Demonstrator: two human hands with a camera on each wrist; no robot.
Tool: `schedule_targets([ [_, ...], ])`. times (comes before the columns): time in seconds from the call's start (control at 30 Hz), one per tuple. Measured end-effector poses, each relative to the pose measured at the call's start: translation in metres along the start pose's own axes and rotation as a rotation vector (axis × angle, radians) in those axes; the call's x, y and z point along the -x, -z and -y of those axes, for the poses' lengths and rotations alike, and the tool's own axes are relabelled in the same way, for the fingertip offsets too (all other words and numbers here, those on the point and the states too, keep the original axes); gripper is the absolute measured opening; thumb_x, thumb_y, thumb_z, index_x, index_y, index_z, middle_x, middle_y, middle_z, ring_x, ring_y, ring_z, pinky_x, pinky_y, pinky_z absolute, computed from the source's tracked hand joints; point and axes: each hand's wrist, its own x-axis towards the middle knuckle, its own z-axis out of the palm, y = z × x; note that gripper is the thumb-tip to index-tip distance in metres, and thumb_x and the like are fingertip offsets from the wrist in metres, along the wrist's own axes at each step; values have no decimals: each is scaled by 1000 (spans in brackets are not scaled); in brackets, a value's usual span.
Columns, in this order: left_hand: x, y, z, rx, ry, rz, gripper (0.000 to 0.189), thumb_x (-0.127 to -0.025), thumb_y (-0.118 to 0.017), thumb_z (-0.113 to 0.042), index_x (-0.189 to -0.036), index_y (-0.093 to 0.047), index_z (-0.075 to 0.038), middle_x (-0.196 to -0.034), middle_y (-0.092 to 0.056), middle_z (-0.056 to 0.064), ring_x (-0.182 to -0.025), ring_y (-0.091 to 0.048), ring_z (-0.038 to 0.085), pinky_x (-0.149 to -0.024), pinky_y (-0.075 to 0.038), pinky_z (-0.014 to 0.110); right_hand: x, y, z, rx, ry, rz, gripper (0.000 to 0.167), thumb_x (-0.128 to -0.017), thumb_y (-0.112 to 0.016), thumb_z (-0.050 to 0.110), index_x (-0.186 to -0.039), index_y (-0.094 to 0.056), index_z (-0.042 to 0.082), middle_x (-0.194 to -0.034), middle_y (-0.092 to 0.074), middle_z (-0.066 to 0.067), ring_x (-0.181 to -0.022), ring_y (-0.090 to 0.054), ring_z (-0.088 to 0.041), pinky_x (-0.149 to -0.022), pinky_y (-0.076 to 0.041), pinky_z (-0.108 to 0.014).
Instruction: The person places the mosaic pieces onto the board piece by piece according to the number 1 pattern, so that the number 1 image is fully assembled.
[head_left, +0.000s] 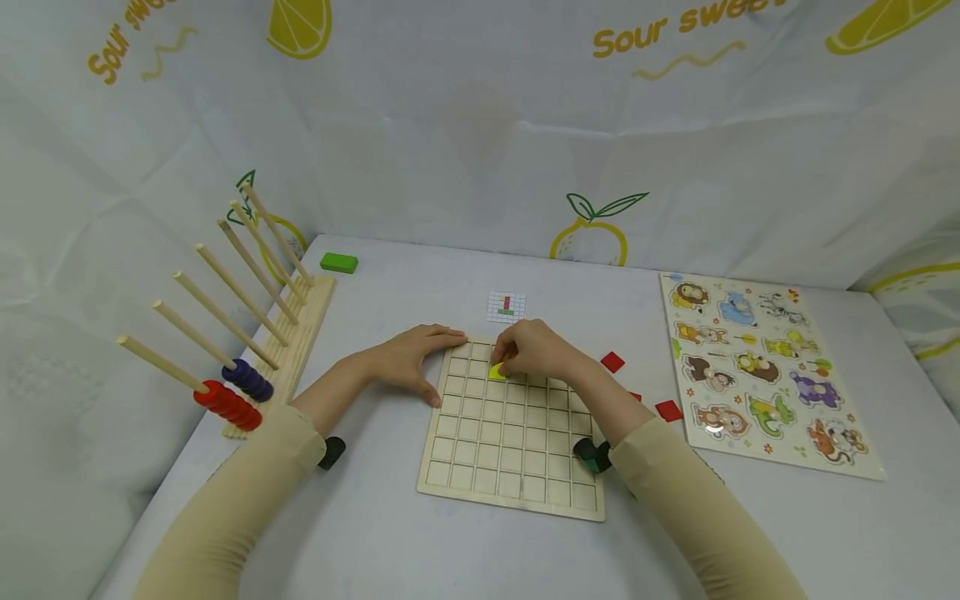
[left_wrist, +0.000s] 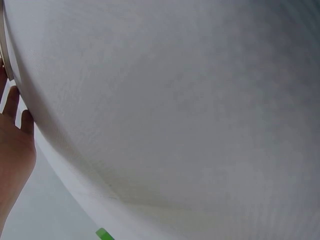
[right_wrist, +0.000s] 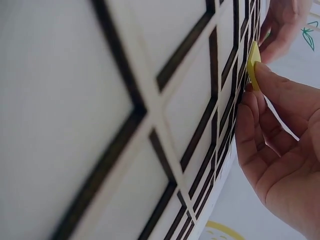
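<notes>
A white surface [head_left: 360,517] carries a wooden grid board [head_left: 487,456], flanked by two hands. The left hand [head_left: 405,358] rests with thumb and fingers spread at the board's left edge; the right hand [head_left: 534,348] reaches over the far rows. A pattern card [head_left: 506,307] lies just beyond. Pinched between the right hand's thumb and fingers, the yellow tile [right_wrist: 253,70] juts past the thumb tip toward the left hand.

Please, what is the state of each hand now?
Left hand: open, at the edge of the grid board.
Right hand: closed, pinching a yellow tile.
</notes>
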Motion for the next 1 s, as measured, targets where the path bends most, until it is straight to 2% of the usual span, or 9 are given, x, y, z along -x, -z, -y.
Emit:
schedule_targets([
  [0.6,-1,0,1,-9,7,-4,107,-66,-90,-43,-154,-35,-20,-162,-32,3,-152,-26,31,-123,-25,54,2,-1,1,24,1,6,6,-86,-74,9,-90,-76,13,-90,-75,-2,-77,-64,-9,-70,-53,-23],
  [1.0,-1,-2,2,-7,4,-2,105,-67,-89,-41,-154,-35,-20,-163,-30,4,-152,-24,33,-123,-24,56,2,-1,2,67,37,-11,5,-87,-74,11,-90,-76,14,-81,-72,0,-72,-59,-9,-67,-49,-23],
])
